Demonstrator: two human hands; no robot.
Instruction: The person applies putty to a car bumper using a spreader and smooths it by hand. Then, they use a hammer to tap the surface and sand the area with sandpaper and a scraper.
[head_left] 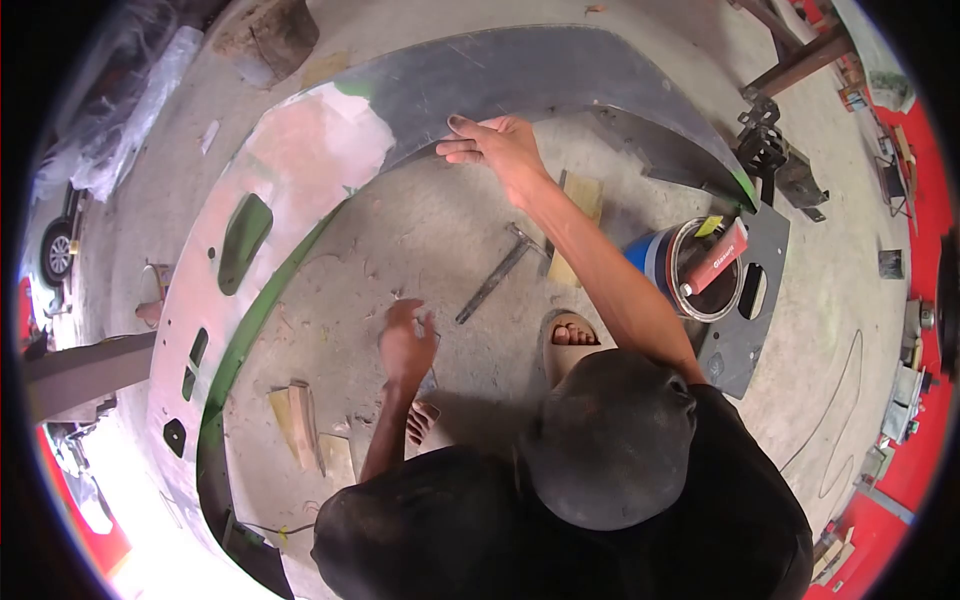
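A large curved car bumper [520, 75] arches around me, grey along the top and right, with pale pinkish filler over its left side. Green shows along its inner edge. My right hand [500, 152] is stretched out at the inner edge of the grey section, fingers extended and holding nothing; whether the fingertips touch the bumper I cannot tell. Lower down, my left hand [408, 342] hovers over the floor, slightly blurred, with loosely bent fingers apart and nothing visible in them. On the concrete between the hands lies a hammer [495, 275].
To the right stands an open can [655, 255] with a red tube [718, 258] across its top. Wood blocks [576, 230] and wooden pieces [300, 425] lie on the floor. A metal bracket [765, 145] is at the bumper's right end; a beam [90, 375] is at left.
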